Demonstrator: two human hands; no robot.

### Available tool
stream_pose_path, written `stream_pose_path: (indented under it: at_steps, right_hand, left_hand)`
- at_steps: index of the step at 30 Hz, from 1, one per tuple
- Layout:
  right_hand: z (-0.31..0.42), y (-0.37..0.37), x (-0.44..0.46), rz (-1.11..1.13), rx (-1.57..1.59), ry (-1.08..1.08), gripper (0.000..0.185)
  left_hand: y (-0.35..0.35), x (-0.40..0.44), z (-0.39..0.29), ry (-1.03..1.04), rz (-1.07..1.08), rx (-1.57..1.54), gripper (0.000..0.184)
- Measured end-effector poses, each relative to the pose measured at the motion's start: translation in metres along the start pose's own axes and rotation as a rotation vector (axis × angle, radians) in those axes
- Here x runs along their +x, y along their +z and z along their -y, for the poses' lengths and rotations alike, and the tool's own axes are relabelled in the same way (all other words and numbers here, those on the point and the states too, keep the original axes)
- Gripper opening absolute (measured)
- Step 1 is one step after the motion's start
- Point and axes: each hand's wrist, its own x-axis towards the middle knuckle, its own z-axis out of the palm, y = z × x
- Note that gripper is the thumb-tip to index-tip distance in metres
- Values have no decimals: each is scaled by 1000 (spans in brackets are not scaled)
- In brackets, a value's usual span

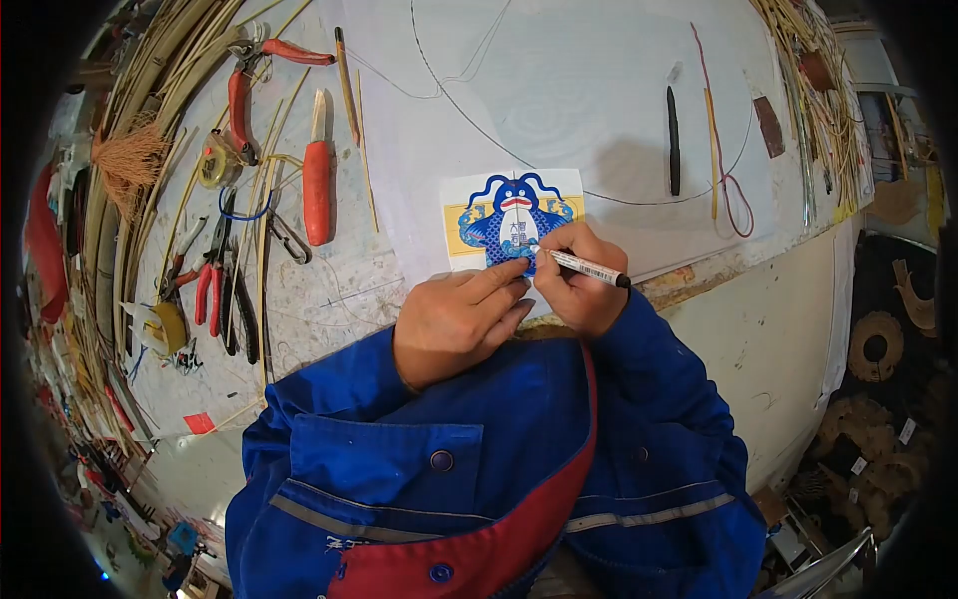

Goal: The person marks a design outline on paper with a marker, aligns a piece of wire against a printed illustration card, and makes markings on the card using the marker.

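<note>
A printed picture of a blue fish-like figure with red lips (514,215) lies on the table's near edge, on white paper with a yellow band. My right hand (579,285) grips a white marker pen (589,268) with a dark end, its tip side at the lower middle of the picture. Beside it, my left hand (464,321) rests with its fingers stretched over the picture's lower edge. Its fingertips touch the paper close to the pen.
To the left lie a red-handled knife (316,190), pruning shears (239,100), pliers (212,290), a tape measure (214,160) and bamboo strips (170,60). A black pen (674,142) and a reddish cord (736,205) lie on the right. A thin dark wire (469,118) curves across the white sheet (559,90).
</note>
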Motion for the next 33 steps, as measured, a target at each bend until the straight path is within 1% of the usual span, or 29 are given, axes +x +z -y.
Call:
stream_pose_path:
  at_steps: [18, 22, 23, 25, 26, 28, 29, 30, 31, 33]
  right_hand:
    - [-6, -1, -4, -12, 7, -51, 11]
    - [-3, -5, -18, -143, 31, -7, 10]
    - [-2, -5, -25, -208, 54, 3, 10]
    - [1, -8, -39, -331, 107, 31, 13]
    - [3, -11, -42, -339, 109, 26, 13]
    - [5, -22, -50, -425, 47, 115, 18]
    - [5, -28, -54, -467, 17, 162, 21]
    - [0, -34, -59, -475, 19, 160, 21]
    - [-11, -39, -64, -490, 19, 176, 24]
    - [-31, -43, -73, -514, 21, 210, 29]
  left_hand:
    - [0, 1, 0, -2, -4, 11, 23]
    - [2, 0, 2, 30, -17, 6, 24]
    - [1, 3, 2, 40, -19, 14, 24]
    - [0, 8, 0, 130, -95, -62, 20]
    - [-1, 9, -1, 177, -130, -103, 19]
    - [-6, 5, 1, 217, -91, -113, 19]
    - [-9, 1, 1, 246, -55, -128, 22]
    - [-12, -3, 1, 274, -20, -143, 27]
    - [-16, -4, -2, 280, -17, -140, 27]
    - [-24, -6, -10, 276, -39, -81, 37]
